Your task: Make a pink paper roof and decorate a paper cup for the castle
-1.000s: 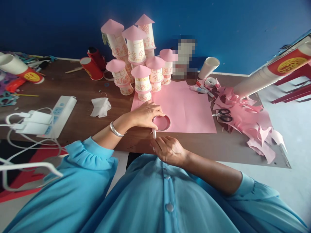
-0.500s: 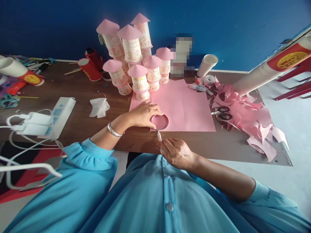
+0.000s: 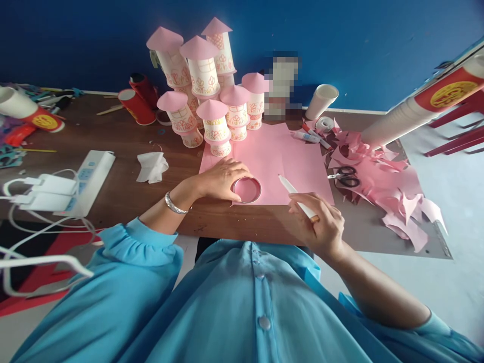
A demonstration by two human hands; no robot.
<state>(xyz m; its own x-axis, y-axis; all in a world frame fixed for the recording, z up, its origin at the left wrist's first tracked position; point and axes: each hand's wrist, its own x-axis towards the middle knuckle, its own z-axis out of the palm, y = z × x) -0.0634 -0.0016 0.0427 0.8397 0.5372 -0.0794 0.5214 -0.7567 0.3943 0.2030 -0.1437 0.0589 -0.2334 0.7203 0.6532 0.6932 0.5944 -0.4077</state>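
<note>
My left hand rests at the near edge of a pink paper sheet, fingers and thumb curled round the left side of a thin round ring. The ring lies flat on the paper, with pink showing inside it. In my right hand is a white marker, its tip pointing up and left over the sheet, right of the ring. Whether the tip touches the paper I cannot tell. Behind the sheet stand several paper-cup towers with pink cone roofs and drawn flowers.
Scissors lie on pink scraps at the right. Tubes and markers and a white cup stand behind. Leftward are a crumpled tissue, red cups and a power strip with chargers.
My right hand, with the marker, has moved right and away from the ring's near edge; the marker now tilts up-left. My left hand keeps its place at the ring.
</note>
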